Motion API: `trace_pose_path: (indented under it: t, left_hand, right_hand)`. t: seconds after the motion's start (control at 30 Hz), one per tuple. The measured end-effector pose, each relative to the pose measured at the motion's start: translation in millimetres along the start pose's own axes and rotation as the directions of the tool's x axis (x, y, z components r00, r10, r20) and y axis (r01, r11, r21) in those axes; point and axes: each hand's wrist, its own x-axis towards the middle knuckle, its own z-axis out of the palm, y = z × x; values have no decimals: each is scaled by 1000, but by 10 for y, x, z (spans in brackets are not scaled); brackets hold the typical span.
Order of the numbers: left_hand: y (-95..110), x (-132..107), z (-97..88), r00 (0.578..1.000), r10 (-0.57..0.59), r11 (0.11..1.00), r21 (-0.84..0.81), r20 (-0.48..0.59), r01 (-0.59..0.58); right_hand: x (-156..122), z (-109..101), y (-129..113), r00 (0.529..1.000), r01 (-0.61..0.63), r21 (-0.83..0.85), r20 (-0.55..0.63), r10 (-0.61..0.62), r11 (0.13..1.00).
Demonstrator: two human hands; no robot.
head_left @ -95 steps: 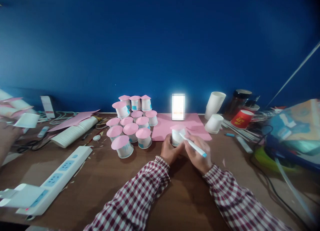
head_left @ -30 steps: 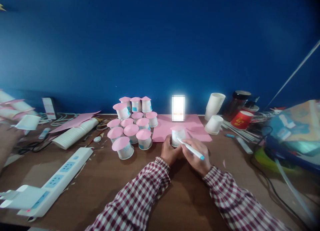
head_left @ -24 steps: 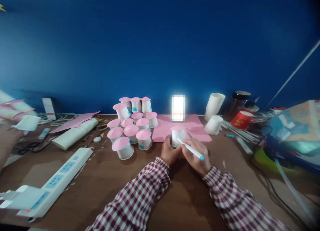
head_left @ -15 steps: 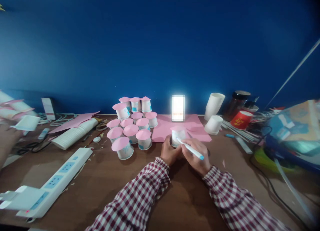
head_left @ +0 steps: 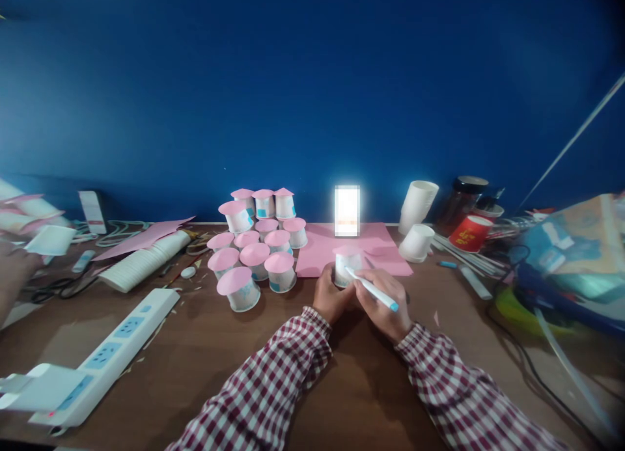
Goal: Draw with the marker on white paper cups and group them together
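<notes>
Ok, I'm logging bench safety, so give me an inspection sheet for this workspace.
Surface: brown table, paper scraps on it.
Work items: held cup with pink top; white pen; pink-topped cups grouped at left.
Clutter: white cup stack lying left; red cup right.
Hands: left hand grips held cup; right hand holds white pen.
Cables: black cable at right; power strip at left.
Surroundings: blue wall behind; another person's hand, far left.

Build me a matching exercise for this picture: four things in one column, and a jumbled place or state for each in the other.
1. pen
2. left hand
3. red cup
4. power strip

A. in front of the dark-lidded jar
B. at the left, with a plug in it
C. held in the right hand
D. holding a pink-topped cup

Pairs: 1-C, 2-D, 3-A, 4-B
</notes>
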Motion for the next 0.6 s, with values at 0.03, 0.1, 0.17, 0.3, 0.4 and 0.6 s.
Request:
trace_pose_path:
  t: [0.03, 0.1, 0.17, 0.3, 0.4, 0.6]
  left_hand:
    - [-7, 1, 1, 1000, 8, 1000, 4, 0, -8]
    - [-18, 3, 2, 1000, 21, 1000, 5, 0, -21]
    - [-23, 2, 3, 1000, 25, 1000, 3, 2, -25]
    - [-18, -1, 3, 1000, 20, 1000, -4, 9, -20]
    - [-14, -2, 1, 1000, 18, 1000, -6, 5, -18]
    - [-10, -2, 0, 1000, 9, 1000, 11, 3, -9]
  right_hand:
    - [-1, 1, -1, 1000, 1, 3, 0, -1, 1000]
    - [-2, 2, -4, 1000, 6, 3, -2, -6, 1000]
    - [0, 2, -6, 1000, 9, -7, -2, -9, 1000]
    - [2, 0, -2, 1000, 12, -13, 2, -12, 1000]
    - [-2, -1, 8, 1000, 8, -18, 4, -8, 1000]
    - [2, 0, 3, 1000, 7, 12, 9, -8, 1000]
